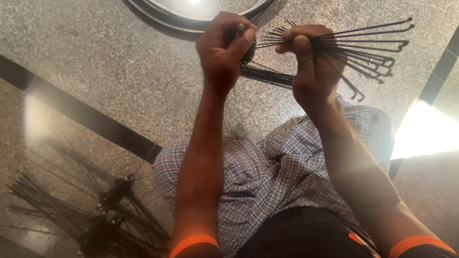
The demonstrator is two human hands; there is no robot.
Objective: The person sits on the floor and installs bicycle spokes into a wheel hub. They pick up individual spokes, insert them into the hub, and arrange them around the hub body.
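Observation:
My right hand (pixel 312 66) is closed around a bundle of thin black wheel spokes (pixel 369 47), which fan out to the right with their bent ends showing. Close beside it on the left, my left hand (pixel 223 49) grips a small dark round part (pixel 249 52), largely hidden by the fingers. More black spokes (pixel 269 75) run from under that part down to the right, behind my right hand. The two hands almost touch, raised above the speckled stone floor (pixel 125 71).
A shiny metal wheel rim (pixel 206 16) lies on the floor just beyond my hands. At the lower left lies a heap of black spokes with dark hubs (pixel 96 218). Dark strips (pixel 90 122) cross the floor. My checked shirt (pixel 277 169) shows between my forearms.

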